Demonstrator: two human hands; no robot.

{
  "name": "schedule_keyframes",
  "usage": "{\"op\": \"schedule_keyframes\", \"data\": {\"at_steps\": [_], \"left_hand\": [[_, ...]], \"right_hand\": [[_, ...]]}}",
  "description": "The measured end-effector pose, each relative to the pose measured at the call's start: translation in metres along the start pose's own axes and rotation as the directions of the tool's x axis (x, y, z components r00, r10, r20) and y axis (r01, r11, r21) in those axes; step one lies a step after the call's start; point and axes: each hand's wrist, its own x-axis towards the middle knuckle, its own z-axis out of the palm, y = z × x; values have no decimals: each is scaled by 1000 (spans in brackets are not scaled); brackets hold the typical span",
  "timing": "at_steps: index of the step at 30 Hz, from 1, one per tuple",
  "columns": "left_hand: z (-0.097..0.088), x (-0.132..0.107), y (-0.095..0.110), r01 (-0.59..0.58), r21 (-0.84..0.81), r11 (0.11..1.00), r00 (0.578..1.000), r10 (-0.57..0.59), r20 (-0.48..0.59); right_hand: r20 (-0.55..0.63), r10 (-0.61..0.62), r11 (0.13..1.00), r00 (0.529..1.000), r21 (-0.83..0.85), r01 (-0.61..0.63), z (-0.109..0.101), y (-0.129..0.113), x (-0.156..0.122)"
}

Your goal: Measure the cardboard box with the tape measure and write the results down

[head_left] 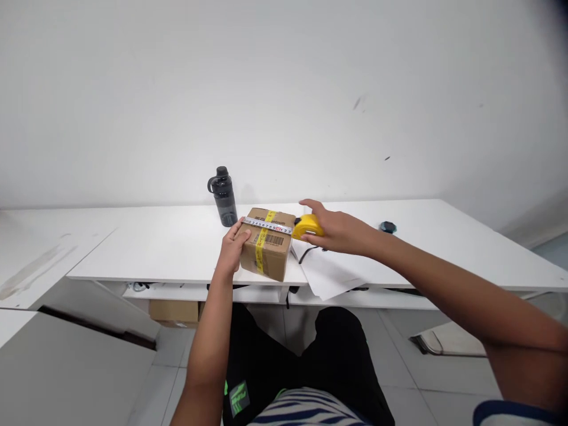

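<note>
A brown cardboard box with yellow tape and a barcode label sits at the front of the white table. Across its top lies the pulled-out blade of a yellow tape measure, numbers facing up. My left hand grips the box's left side, its thumb on top by the blade's end; whether the fingers pinch that end is hidden. At the box's right edge, my right hand is closed around the tape measure's case.
Behind the box to the left stands a dark water bottle. White paper lies right of the box, partly over the front edge of the table. A small dark watch-like object rests farther right. Below, a shelf and another cardboard box show.
</note>
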Motion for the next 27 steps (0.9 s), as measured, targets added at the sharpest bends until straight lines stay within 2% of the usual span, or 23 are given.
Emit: {"op": "schedule_keyframes", "data": {"at_steps": [4,7,12,15,18,22,27], "left_hand": [[1,0,-1,-12,7,1000,1000,12,8],[1,0,-2,-18,9,1000,1000,18,4],[1,0,-3,-34,13,999,999,34,-18],[-2,0,0,-40,-39,998,998,37,-55],[-8,-1,4,-23,-94,995,997,15,-81],[-16,-1,5,-16,-108,994,997,8,-73],[-22,-4,5,-26,-116,993,997,17,-75]], "right_hand": [[-48,74,997,996,16,-74,3,14,-23],[-79,79,996,994,38,-76,5,14,-22],[-144,-24,1000,989,0,24,11,1,8],[-225,-75,997,971,-45,66,13,-10,30],[-284,-111,994,952,-22,109,10,-20,46],[-283,-144,990,948,-41,138,4,-29,55],[-301,-178,983,937,-11,183,2,-34,53]]}}
